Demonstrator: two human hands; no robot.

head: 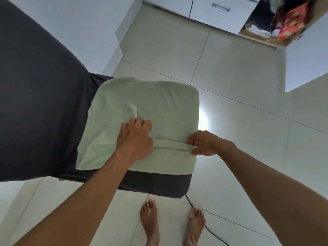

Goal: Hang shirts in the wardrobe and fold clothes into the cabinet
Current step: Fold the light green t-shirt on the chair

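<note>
A pale green shirt lies spread over the corner of a bed with a dark grey sheet. My left hand grips a bunch of the shirt's cloth near its middle. My right hand pinches the right end of a folded band of the same shirt at the bed's right edge. The band is stretched between the two hands. An open cabinet with folded clothes and a red patterned item stands at the far right.
White tiled floor surrounds the bed. White drawer fronts stand at the top. A black cable runs over the floor by my bare feet. A white wall lies at the left.
</note>
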